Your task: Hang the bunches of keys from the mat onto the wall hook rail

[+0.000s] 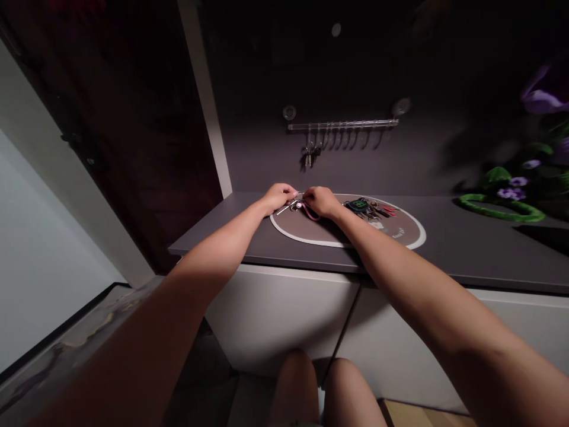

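Note:
Over the left part of an oval mat (311, 232), my two hands work close together on a small bunch of keys (294, 206). My left hand (280, 196) is closed, thumb and forefinger pinching a thin metal part of it. My right hand (322, 200) is closed on the other side, its fingertips partly hidden. Below them show a slim silver piece (285, 208), a small ring and a pink strap (310, 213) that curves under my right hand. To the right lies a pile of keys (373, 210) with a dark green-marked tag (357, 205) and some red pieces.
On the wall behind, a clear rail (344, 125) carries several hooks; keys (308, 155) hang from its left end. A green ring-shaped object (500, 207) and purple flowers (512, 188) stand at the right of the dark counter (457, 249). White cabinet doors (288, 314) are below.

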Action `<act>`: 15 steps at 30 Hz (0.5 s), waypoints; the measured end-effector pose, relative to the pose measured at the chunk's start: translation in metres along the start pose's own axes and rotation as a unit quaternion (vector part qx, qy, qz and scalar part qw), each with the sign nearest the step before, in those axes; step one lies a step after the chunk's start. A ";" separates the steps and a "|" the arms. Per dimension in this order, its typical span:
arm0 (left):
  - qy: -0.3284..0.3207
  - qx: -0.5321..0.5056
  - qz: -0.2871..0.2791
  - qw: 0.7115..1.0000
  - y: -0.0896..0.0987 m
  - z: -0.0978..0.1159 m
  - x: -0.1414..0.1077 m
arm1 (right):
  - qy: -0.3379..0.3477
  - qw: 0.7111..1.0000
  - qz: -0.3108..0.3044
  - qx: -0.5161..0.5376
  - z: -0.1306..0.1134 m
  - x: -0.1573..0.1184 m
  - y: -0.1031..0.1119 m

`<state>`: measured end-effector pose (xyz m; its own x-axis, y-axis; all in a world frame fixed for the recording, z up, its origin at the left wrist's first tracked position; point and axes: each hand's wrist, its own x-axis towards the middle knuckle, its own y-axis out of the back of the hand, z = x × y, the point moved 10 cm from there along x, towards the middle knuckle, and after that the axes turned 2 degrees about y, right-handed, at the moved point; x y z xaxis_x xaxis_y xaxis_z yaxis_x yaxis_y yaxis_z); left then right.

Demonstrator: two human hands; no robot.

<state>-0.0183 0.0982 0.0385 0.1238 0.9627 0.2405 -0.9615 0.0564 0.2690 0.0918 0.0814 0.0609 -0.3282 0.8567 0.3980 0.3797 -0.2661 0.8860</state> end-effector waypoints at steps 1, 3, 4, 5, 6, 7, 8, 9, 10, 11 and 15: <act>0.004 -0.019 -0.001 1.000 0.000 -0.001 0.001 | 0.004 1.000 0.004 0.004 -0.001 0.000 0.001; 0.008 -0.061 -0.004 0.998 0.000 -0.001 0.002 | 0.010 1.000 0.013 0.010 -0.003 -0.001 0.003; 0.010 -0.083 -0.007 0.996 -0.001 0.000 0.002 | 0.012 1.000 0.018 0.012 -0.004 -0.001 0.005; 0.010 -0.105 -0.011 0.994 -0.002 0.000 0.002 | 0.012 1.000 0.024 0.015 -0.004 -0.001 0.007; 0.010 -0.123 -0.013 0.992 -0.002 0.001 0.002 | 0.011 0.999 0.032 0.020 -0.005 -0.001 0.009; 0.011 -0.139 -0.015 0.990 -0.002 0.003 0.002 | 0.010 0.999 0.039 0.028 -0.005 -0.002 0.010; 0.011 -0.153 -0.015 0.988 -0.002 0.004 0.001 | 0.008 0.998 0.048 0.039 -0.005 -0.002 0.012; 0.012 -0.165 -0.015 0.986 -0.001 0.005 0.001 | 0.008 0.997 0.057 0.053 -0.005 -0.002 0.014; 0.013 -0.179 -0.014 0.984 0.000 0.006 0.000 | 0.007 0.995 0.067 0.071 -0.004 -0.002 0.016; 0.014 -0.195 -0.012 0.981 0.000 0.007 0.000 | 0.005 0.993 0.078 0.092 -0.004 -0.003 0.018; 0.010 -0.264 -0.014 0.964 0.002 0.010 0.000 | -0.011 0.970 0.112 0.214 0.002 -0.002 0.022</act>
<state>-0.0178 0.0954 0.0481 0.1518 0.9634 0.2209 -0.9492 0.2044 -0.2394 0.1025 0.0744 0.0789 -0.1795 0.8089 0.5598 0.7652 -0.2428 0.5962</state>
